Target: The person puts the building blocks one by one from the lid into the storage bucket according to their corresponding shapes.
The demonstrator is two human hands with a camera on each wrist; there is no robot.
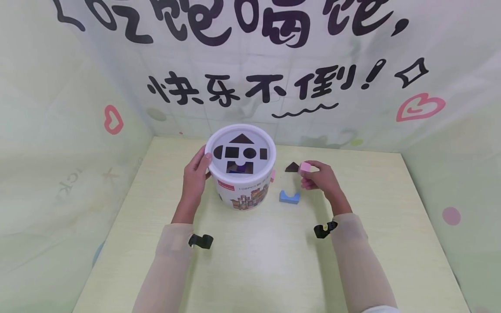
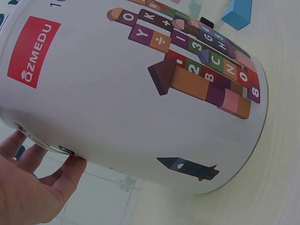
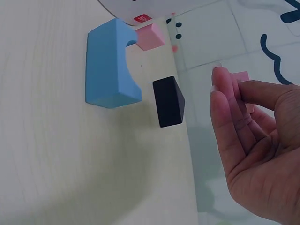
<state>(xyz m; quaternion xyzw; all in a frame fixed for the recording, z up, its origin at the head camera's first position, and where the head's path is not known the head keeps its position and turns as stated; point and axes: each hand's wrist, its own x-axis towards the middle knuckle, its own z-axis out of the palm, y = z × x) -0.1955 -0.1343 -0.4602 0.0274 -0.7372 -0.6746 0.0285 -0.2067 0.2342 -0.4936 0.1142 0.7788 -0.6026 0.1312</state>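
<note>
A white toy-block bucket (image 1: 256, 184) stands upright on the table, its lid (image 1: 224, 171) cut with shaped holes; bluish pieces show through the arch-shaped one. My left hand (image 1: 193, 178) grips the bucket's left side, thumb over the rim, and in the left wrist view its fingers (image 2: 70, 176) lie against the upper wall. To the right of the bucket, my right hand (image 1: 322, 179) pinches a pink block (image 1: 305, 167) between thumb and fingers, raised above the table. Beside it lie a dark triangular block (image 3: 167, 103) and a blue arch block (image 3: 101, 70).
Another pink block (image 1: 272, 176) sits close by the bucket's right side, partly hidden in the head view. The pale wooden table (image 1: 254, 261) meets a printed white backdrop (image 1: 344, 126) behind the bucket, with similar sheets on both sides.
</note>
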